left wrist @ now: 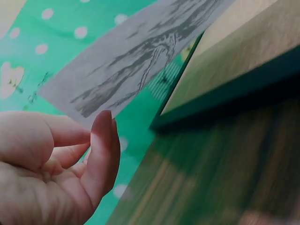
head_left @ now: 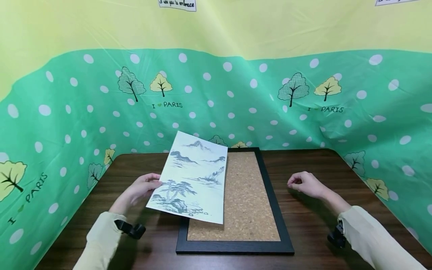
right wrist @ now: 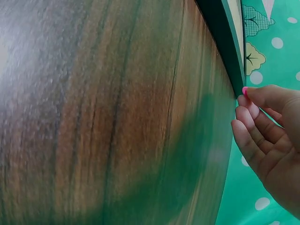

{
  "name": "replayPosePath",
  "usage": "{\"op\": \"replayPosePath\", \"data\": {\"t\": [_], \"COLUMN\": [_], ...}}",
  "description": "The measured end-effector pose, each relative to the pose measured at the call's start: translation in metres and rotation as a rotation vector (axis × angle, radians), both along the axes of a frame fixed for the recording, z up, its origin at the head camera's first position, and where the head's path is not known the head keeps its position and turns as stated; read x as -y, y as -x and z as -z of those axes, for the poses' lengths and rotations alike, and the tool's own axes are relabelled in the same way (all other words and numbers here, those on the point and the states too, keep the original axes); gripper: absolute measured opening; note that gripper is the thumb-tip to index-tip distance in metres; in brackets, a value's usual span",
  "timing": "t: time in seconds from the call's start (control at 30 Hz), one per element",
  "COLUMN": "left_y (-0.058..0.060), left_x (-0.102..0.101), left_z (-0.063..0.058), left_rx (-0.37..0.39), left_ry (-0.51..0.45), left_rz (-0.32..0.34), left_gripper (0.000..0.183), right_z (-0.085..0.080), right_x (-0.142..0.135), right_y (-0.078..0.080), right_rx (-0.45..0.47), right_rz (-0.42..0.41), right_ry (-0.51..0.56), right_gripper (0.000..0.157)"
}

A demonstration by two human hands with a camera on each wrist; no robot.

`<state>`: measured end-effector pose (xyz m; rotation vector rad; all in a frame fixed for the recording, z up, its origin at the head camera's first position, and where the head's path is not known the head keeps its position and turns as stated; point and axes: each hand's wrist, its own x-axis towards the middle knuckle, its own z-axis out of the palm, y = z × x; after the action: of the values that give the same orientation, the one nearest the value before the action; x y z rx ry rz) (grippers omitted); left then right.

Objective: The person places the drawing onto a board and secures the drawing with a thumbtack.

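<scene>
One white rectangular paper sheet, printed with a grey ink landscape of mountains and pines, hangs tilted above the left part of one upright-laid rectangular board of speckled tan cork with a flat black frame. The left hand grasps the sheet, pinching its left edge low down between thumb and fingers, on the side towards the left edge of the dark brown wood-grain worktop.

The board lies midway between the worktop's left and right edges, its far end by the far edge; the sheet covers much of its left side.

The right hand is apart from the frame, between it and the worktop's right edge, fingers bent in. Its thumb and forefinger pinch one small bright pink object — mostly hidden, so I cannot tell what it is.

Two cream sleeves show, left and right, and two black wrist devices, one on the left, one on the right. Beyond the far edge hangs a green and yellow cloth with white dots, printed trees and three "PARIS" captions.
</scene>
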<state>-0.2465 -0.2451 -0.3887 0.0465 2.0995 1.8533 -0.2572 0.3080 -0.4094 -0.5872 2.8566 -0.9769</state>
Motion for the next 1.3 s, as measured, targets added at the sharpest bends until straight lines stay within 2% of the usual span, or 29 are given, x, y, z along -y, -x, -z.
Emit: {"op": "replayPosePath", "data": {"t": [0.13,0.33,0.5,0.67,0.8,0.93,1.07,1.3], "left_y": [-0.001,-0.004,-0.016,-0.027,-0.034,-0.039,-0.042,-0.046], "left_x": [-0.018,-0.041,-0.071,-0.099,-0.117,-0.128,-0.134,-0.138], "left_z": [0.007,0.017,0.017,0.025,0.033,0.039,0.043,0.044], "left_rx": [0.015,0.029,0.012,-0.016,-0.05,-0.076,-0.111,-0.164], "left_ry": [-0.053,-0.045,-0.064,-0.013,0.017,0.019,0.037,0.143], "left_rz": [-0.035,-0.086,-0.157,-0.218,-0.211,-0.173,-0.148,-0.135], "left_gripper": [0.031,0.033,0.031,0.026,0.026,0.025,0.025,0.031], "right_z": [0.0,0.001,0.004,0.006,0.007,0.008,0.008,0.008], "right_x": [0.003,0.001,-0.001,-0.001,0.0,0.001,0.001,0.0], "right_y": [0.001,0.001,0.001,0.0,0.0,0.0,0.0,-0.001], "right_rx": [-0.007,-0.017,-0.019,-0.018,-0.011,-0.013,-0.015,-0.016], "right_rz": [-0.006,-0.003,-0.002,-0.003,-0.002,0.004,0.011,0.007], "right_ry": [0.004,0.002,0.003,-0.003,0.002,0.001,-0.008,-0.01], "right_gripper": [0.006,0.006,0.005,0.005,0.005,0.005,0.006,0.005]}}
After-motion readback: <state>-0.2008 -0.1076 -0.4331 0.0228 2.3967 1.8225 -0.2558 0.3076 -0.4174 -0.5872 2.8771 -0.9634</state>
